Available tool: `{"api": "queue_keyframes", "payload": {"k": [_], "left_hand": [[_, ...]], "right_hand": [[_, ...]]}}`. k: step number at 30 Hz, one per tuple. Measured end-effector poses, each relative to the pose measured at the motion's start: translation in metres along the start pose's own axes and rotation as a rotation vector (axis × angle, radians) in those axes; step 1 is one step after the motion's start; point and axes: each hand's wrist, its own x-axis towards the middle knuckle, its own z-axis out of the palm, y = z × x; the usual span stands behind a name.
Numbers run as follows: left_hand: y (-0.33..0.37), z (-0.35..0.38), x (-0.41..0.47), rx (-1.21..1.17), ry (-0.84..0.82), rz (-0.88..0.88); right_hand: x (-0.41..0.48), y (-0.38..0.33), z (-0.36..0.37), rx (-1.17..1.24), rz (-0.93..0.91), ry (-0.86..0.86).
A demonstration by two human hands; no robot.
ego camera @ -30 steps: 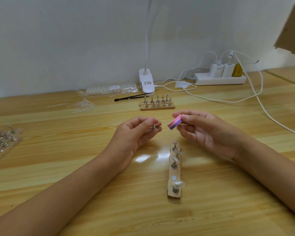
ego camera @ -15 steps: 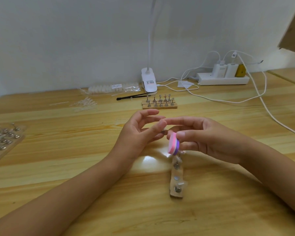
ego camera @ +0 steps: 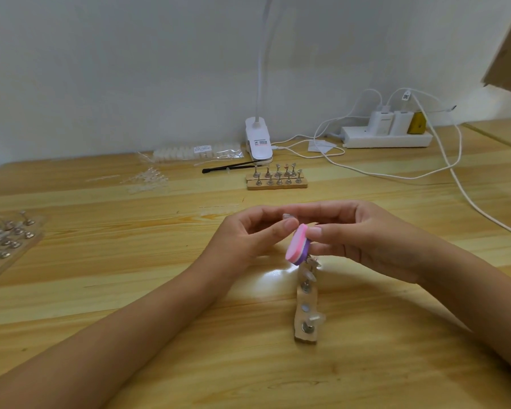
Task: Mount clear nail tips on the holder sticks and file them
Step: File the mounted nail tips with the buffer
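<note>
Head view, my only feed. My left hand (ego camera: 248,240) sits at centre, thumb and forefinger pinching a clear nail tip (ego camera: 286,216). I judge its stick is hidden inside that pinch, raised so the edge is free to work. My right hand (ego camera: 366,240) grips the pink-and-purple file block (ego camera: 298,245) between thumb and fingers, tilted just below the tip, ready to stroke it. At 6 o'clock from the hands lies the wooden base strip (ego camera: 306,311), kept close for parking finished sticks. A second base (ego camera: 277,184) waits at 12 o'clock and loose tips (ego camera: 148,178) at 10 o'clock.
</note>
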Motion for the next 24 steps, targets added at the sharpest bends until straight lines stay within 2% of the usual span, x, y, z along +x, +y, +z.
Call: {"api": "queue_keyframes", "payload": {"k": [14,24], "left_hand": [[0.0002,-0.0016,0.0014,-0.021,0.018,-0.048],[-0.0004,-0.0027,0.0023,-0.039,-0.016,-0.029]], "right_hand": [[-0.0004,0.0006,-0.0001,-0.134,-0.011,0.012],[0.0035,0.0086,-0.0013,-0.117,-0.140,0.325]]}}
